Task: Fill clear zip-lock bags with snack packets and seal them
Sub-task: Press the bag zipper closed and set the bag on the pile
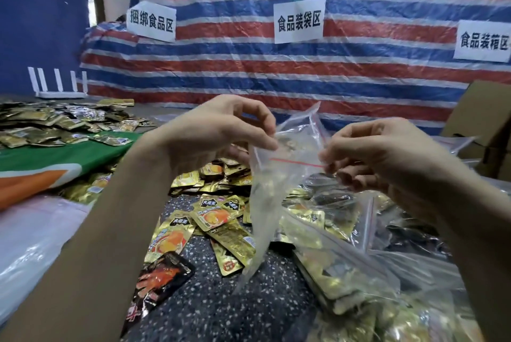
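- Clear zip-lock bag point(272, 195): we hold it up above the speckled table point(221, 303).
- Left hand point(221, 127): pinches its top left edge.
- Right hand point(381, 153): pinches its red-striped seal.
- Gold snack packets point(218, 220): heaped loose beneath.

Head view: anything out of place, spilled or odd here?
A lone black-and-red packet lies at the near end of the loose gold packets, unlike the rest in colour. Nothing looks damaged.

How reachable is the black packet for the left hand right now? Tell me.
Probably yes, once freed: the left hand pinches the clear bag, but the black packet lies uncovered beside its forearm.
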Demonstrator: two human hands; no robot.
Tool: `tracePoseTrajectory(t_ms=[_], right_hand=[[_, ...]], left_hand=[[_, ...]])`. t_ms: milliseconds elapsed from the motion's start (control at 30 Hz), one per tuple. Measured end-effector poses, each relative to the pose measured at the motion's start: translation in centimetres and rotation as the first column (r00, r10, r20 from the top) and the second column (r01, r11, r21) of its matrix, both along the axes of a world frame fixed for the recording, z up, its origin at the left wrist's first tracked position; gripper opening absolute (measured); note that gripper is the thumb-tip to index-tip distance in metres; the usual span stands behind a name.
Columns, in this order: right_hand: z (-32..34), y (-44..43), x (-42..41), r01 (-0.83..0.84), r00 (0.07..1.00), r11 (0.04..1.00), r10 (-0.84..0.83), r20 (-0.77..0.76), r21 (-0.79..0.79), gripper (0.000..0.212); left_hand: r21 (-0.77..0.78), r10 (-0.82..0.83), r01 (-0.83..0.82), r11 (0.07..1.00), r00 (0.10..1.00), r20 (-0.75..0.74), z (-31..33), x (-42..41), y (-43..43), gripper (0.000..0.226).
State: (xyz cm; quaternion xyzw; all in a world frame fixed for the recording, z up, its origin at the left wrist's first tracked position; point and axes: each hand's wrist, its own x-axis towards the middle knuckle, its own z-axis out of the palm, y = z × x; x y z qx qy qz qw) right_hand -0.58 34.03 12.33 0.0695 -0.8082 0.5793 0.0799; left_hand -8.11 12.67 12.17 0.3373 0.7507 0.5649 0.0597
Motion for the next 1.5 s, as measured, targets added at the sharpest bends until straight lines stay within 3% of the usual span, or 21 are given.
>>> tracePoseTrajectory(t_ms=[100,200,300,400,467,567,733,867,1000,1133,1267,1400,1500], right_hand=[[0.1,0.8,-0.3,0.088,0.988,0.994,-0.079,-0.134,0.058,0.017],[0.2,1.5,-0.3,0.030,0.973,0.993,-0.003,-0.231,0.110,0.018],[0.0,1.6,-0.3,-0.010,0.922,0.946,0.134,-0.362,0.324,0.033],[-0.2,1.4,-0.6,0.157,0.840,0.842,0.161,-0.518,0.516,0.029],[-0.3,1.0,-0.5,0.114,0.829,0.844,0.211,-0.519,0.524,0.021],[-0.6,1.0,-0.5,0.018,0.862,0.787,0.300,-0.407,0.617,0.028],[-1.1,2.0,-1.4,-0.063,0.921,0.687,0.319,-0.222,0.724,0.017],[-1.1,2.4,-1.5,-0.190,0.928,0.729,0.351,-0.122,0.658,0.005],[-0.9,2.3,-1.3,-0.166,0.890,0.823,0.362,-0.276,0.544,0.015],[-0.9,2.1,-1.6,-0.095,0.834,0.852,0.351,-0.426,0.515,0.005],[-1.0,1.8,-1.4,-0.057,0.838,0.834,0.339,-0.428,0.549,0.008],[-1.0,1.6,-1.4,-0.030,0.839,0.832,0.323,-0.439,0.555,0.009],[-1.0,1.9,-1.5,-0.012,0.845,0.827,0.309,-0.438,0.561,0.009]], left_hand=[[0.027,0.131,-0.132,0.991,0.991,0.026,0.2,-0.4,-1.2,0.012],[0.069,0.252,-0.255,0.964,0.966,0.057,0.2,-0.6,-1.2,0.014],[0.112,0.346,-0.356,0.928,0.933,0.099,-0.3,-0.7,0.5,0.008],[0.066,0.369,-0.378,0.923,0.922,0.117,-1.3,-0.8,2.6,0.013],[0.040,0.378,-0.384,0.923,0.920,0.102,-1.9,-0.8,3.6,0.013],[0.012,0.399,-0.400,0.916,0.914,0.072,-2.3,-0.6,4.3,0.016],[0.052,0.329,-0.343,0.938,0.927,0.178,-1.7,-0.2,3.9,0.015],[0.031,0.348,-0.361,0.932,0.917,0.197,-1.1,-0.2,2.6,0.011],[-0.018,0.413,-0.414,0.910,0.906,0.093,-0.6,-0.5,0.8,0.014],[-0.058,0.504,-0.511,0.857,0.857,-0.106,-0.2,-0.9,-0.9,0.013],[-0.017,0.447,-0.456,0.890,0.880,-0.162,0.0,-0.9,-1.1,0.012],[-0.097,0.392,-0.424,0.901,0.888,-0.238,-0.2,-1.2,-0.5,0.013],[-0.077,0.366,-0.384,0.920,0.913,-0.182,-0.4,-1.7,-0.5,0.012]])
